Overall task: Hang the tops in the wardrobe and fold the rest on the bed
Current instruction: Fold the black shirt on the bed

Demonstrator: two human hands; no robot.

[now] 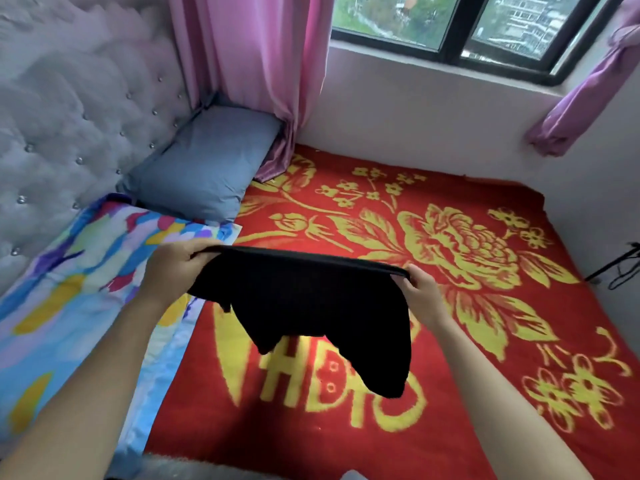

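We hold the black garment (304, 306) in the air over the bed (450, 445), its top band pulled taut between us. The left hand (175, 268) is clamped on the band's 9 o'clock end and the right hand (422, 292) on its 3 o'clock end, fingers curled over the cloth. Two short legs hang toward 6 o'clock, so we judge it to be shorts, meant for folding rather than hanging.

To fold it well, we should lower it flat onto the red cover, smooth it, then lay one leg over the other.

The colourful quilt (69, 271) at 9 o'clock lies just beside our left hand, so we should set the garment down toward 3 o'clock. The blue pillow (207, 164) at 11 o'clock and the pink curtain (249, 64) at 12 o'clock are well apart.
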